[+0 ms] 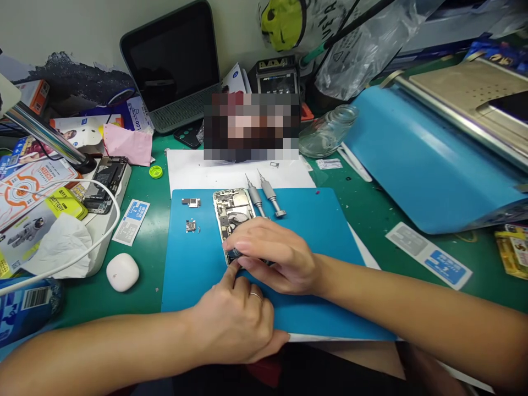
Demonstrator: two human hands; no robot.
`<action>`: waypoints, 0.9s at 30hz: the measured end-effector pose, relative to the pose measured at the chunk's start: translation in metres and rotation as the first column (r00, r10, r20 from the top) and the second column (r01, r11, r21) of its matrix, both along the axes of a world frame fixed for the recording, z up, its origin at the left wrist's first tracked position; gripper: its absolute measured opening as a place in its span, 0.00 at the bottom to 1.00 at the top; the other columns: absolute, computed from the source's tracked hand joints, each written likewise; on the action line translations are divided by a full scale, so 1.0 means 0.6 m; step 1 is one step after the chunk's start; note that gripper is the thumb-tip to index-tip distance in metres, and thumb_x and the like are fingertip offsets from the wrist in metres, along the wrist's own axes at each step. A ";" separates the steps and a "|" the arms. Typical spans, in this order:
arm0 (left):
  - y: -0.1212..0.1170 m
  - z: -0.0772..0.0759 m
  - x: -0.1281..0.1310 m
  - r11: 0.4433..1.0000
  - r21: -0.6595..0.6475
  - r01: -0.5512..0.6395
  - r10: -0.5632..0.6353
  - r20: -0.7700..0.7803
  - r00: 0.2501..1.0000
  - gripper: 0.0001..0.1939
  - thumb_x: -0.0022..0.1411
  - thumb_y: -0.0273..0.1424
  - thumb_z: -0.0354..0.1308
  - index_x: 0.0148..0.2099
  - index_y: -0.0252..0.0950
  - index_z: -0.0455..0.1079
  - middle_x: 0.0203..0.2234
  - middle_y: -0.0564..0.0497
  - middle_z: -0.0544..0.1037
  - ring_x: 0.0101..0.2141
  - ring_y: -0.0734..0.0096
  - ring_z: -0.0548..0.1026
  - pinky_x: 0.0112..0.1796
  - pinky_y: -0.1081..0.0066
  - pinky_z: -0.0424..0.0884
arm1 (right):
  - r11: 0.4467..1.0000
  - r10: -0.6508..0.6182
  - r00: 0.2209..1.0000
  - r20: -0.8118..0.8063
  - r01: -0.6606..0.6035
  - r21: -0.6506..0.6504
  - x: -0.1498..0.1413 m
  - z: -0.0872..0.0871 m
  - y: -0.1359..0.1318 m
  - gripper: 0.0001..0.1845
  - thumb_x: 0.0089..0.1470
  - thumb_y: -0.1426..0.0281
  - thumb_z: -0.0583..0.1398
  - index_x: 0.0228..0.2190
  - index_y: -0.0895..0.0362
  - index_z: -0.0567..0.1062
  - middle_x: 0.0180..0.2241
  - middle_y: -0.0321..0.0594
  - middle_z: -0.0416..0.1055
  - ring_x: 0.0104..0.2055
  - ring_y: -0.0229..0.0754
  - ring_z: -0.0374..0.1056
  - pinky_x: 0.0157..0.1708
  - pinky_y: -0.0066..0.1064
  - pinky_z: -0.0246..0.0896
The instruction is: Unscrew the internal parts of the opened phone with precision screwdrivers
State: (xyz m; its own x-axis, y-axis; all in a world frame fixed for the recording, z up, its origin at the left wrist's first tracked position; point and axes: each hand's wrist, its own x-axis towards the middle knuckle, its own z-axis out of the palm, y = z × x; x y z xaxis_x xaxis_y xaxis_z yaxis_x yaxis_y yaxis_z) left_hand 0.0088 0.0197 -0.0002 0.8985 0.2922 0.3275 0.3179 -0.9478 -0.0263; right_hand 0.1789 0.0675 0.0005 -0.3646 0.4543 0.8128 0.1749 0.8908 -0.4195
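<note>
An opened phone [223,204] with bare inner parts lies on a blue mat [322,231]. My left hand [237,313] rests at its lower end, index fingertip pressed on the bottom edge and the other fingers curled in. Bent over the lower half of the phone, my right hand [276,253] has thumb and fingers drawn together near the left hand's fingertip. Whatever they pinch is hidden. Two grey screwdrivers [268,190] lie just beyond the phone's right side. Left of it are a small metal plate [191,202] and a small metal part [190,225].
At left sit a white rounded case [122,272], a second opened phone [107,184] and a white cable [113,203]. A dark-screened device [171,60] stands behind. A glass jar [328,131] lies at back right, near a curled blue sheet [396,148]. A printed card [429,254] is nearer.
</note>
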 end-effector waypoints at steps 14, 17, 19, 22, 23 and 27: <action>0.001 0.001 0.000 1.000 -0.013 0.008 -0.008 0.003 1.000 0.22 0.70 0.44 0.49 0.28 0.36 0.68 0.19 0.48 0.73 0.25 0.61 0.73 0.45 0.56 0.69 | 1.000 -0.012 1.000 0.013 0.012 -0.007 -0.001 0.004 -0.001 0.29 0.61 0.82 0.57 0.62 0.57 0.63 0.39 0.42 0.79 0.41 0.38 0.77 0.42 0.37 0.76; 0.001 0.002 0.000 1.000 -0.003 0.007 -0.007 0.013 1.000 0.23 0.71 0.43 0.49 0.28 0.36 0.69 0.19 0.48 0.73 0.25 0.60 0.73 0.46 0.55 0.69 | 1.000 0.001 1.000 0.006 -0.001 -0.003 -0.002 0.003 -0.001 0.28 0.61 0.83 0.57 0.61 0.59 0.64 0.39 0.43 0.79 0.42 0.39 0.77 0.42 0.37 0.77; 0.001 0.003 0.001 1.000 0.005 0.007 -0.007 0.023 1.000 0.23 0.71 0.43 0.48 0.27 0.36 0.69 0.19 0.49 0.72 0.25 0.61 0.73 0.45 0.56 0.69 | 1.000 0.010 1.000 0.004 -0.010 0.002 -0.002 0.002 0.000 0.28 0.60 0.83 0.57 0.61 0.60 0.65 0.40 0.44 0.79 0.42 0.40 0.77 0.42 0.38 0.76; 0.001 0.004 0.002 1.000 0.007 0.007 -0.007 0.023 1.000 0.23 0.70 0.43 0.49 0.26 0.36 0.68 0.19 0.49 0.72 0.24 0.62 0.72 0.43 0.57 0.70 | 1.000 0.010 1.000 0.005 -0.010 -0.001 -0.002 0.001 0.000 0.29 0.59 0.84 0.58 0.61 0.60 0.64 0.40 0.44 0.79 0.43 0.40 0.77 0.42 0.37 0.77; 0.001 0.004 0.002 1.000 0.005 0.006 -0.006 0.020 1.000 0.23 0.70 0.43 0.49 0.26 0.36 0.68 0.19 0.49 0.72 0.24 0.62 0.73 0.43 0.58 0.70 | 1.000 0.008 1.000 0.008 -0.008 -0.005 -0.002 0.001 -0.001 0.29 0.60 0.83 0.57 0.61 0.60 0.64 0.40 0.44 0.79 0.43 0.40 0.77 0.42 0.37 0.77; 0.001 0.004 0.003 1.000 0.000 0.001 -0.001 0.013 1.000 0.23 0.70 0.43 0.50 0.26 0.36 0.68 0.19 0.49 0.72 0.24 0.62 0.73 0.42 0.58 0.71 | 1.000 0.016 1.000 0.012 -0.016 -0.002 0.000 0.002 -0.002 0.28 0.60 0.84 0.57 0.61 0.61 0.64 0.40 0.45 0.79 0.43 0.41 0.77 0.41 0.37 0.77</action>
